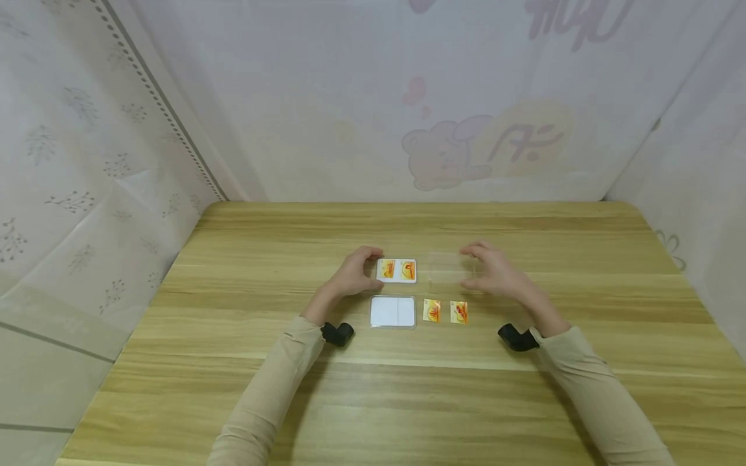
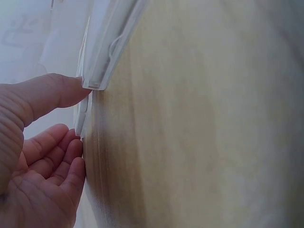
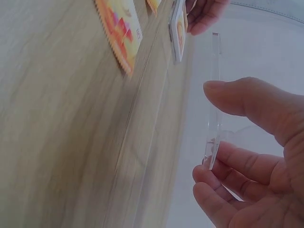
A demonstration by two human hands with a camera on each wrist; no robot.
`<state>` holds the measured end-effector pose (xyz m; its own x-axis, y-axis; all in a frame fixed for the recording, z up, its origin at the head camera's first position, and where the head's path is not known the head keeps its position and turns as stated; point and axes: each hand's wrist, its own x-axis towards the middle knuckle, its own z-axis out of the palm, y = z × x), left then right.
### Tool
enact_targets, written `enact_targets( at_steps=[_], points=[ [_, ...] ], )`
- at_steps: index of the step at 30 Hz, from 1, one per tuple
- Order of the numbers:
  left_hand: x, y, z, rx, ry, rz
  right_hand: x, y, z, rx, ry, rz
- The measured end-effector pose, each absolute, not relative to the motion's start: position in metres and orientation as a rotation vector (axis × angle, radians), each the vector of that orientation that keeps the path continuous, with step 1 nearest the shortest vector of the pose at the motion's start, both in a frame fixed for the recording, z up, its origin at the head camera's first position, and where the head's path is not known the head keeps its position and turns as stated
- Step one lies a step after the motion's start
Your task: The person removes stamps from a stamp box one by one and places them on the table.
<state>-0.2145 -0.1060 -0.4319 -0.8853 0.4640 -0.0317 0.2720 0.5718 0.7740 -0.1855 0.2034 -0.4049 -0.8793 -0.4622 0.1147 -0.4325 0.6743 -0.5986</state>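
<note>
My left hand (image 1: 354, 272) holds a small white-backed stamp case (image 1: 397, 277) by its left end, thumb at the near edge and fingers at the far edge. Two orange-yellow stamps lie side by side in that case. To its right, my right hand (image 1: 497, 272) pinches a clear plastic cover (image 3: 216, 61) between thumb and fingers; it stands edge-on in the right wrist view, above the table. Nearer to me is a second case (image 1: 384, 312) with a bare white inside. Beside it lie two loose stamps, one on the left (image 1: 432, 310) and one on the right (image 1: 458, 312).
Everything sits on a wood-grain table (image 1: 408, 401). A pale printed curtain (image 1: 326, 116) hangs behind the far edge, and another patterned cloth (image 1: 70, 162) hangs along the left. Black wrist mounts (image 1: 338, 334) stick out from both sleeves.
</note>
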Motion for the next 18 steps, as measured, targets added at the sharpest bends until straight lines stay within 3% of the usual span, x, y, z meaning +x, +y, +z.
enact_targets(
  at_steps=[18],
  points=[
    [-0.215,-0.106,-0.432,0.612,2.578,1.188,-0.184,0.228,-0.410,-0.733,2.853,-0.995]
  ],
)
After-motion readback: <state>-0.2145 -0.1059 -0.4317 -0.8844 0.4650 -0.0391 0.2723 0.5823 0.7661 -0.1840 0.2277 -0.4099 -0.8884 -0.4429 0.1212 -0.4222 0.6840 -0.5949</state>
